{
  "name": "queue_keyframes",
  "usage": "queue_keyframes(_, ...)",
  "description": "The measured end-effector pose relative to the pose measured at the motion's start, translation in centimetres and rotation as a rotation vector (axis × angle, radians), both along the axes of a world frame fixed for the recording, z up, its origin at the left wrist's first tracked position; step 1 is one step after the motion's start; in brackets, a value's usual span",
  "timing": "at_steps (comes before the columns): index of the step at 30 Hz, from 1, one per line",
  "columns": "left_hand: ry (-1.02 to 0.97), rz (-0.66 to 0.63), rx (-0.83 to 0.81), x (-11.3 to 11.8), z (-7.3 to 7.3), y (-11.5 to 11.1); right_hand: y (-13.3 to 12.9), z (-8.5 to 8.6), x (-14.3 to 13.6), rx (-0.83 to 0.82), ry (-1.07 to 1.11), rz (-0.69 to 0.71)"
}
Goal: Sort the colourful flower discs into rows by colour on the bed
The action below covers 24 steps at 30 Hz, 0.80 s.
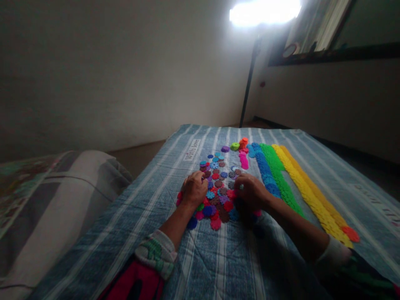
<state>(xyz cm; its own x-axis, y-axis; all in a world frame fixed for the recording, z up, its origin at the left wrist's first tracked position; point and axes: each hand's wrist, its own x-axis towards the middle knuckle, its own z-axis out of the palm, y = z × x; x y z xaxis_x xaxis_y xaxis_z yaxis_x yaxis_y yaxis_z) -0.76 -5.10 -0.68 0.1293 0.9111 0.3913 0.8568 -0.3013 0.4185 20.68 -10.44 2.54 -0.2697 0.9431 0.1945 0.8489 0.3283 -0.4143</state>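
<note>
- My left hand (195,188) curls over the disc pile (219,183); can't tell its grip.
- Right hand (251,190), fingers bunched at its right edge, hold hidden.
- Rows (301,183) right of it: apparently grouped by colour.

The person's left forearm (177,225) slants inward from their left side, ending in a left hand (195,187) turned palm down with the fingers (199,176) bent. Opposite, the right forearm (296,223) reaches in at a longer slant, and the right hand (251,191) curls inward, more tightly folded. I can't make out the fingertips on either.
</note>
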Motion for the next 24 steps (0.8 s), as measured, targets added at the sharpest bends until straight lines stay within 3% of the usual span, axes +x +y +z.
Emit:
queue_keyframes(7, -0.006, 0.003, 0.009, 0.0, 0.1, 0.1, -2.7, 2.4, 3.5, -0.149, 0.177, -0.036)
queue_keyframes(12, -0.007, -0.008, 0.042, -0.1, -0.3, 0.4, -4.7, 1.3, 4.5, -0.205, 0.085, 0.013)
queue_keyframes(20, 0.000, -0.035, 0.058, -0.3, -0.4, 0.7, -2.3, 0.9, 3.7, -0.108, 0.081, -0.087)
queue_keyframes(24, 0.005, -0.045, 0.050, -0.3, -0.4, 0.7, -2.9, 0.6, 4.4, -0.126, 0.115, -0.078)
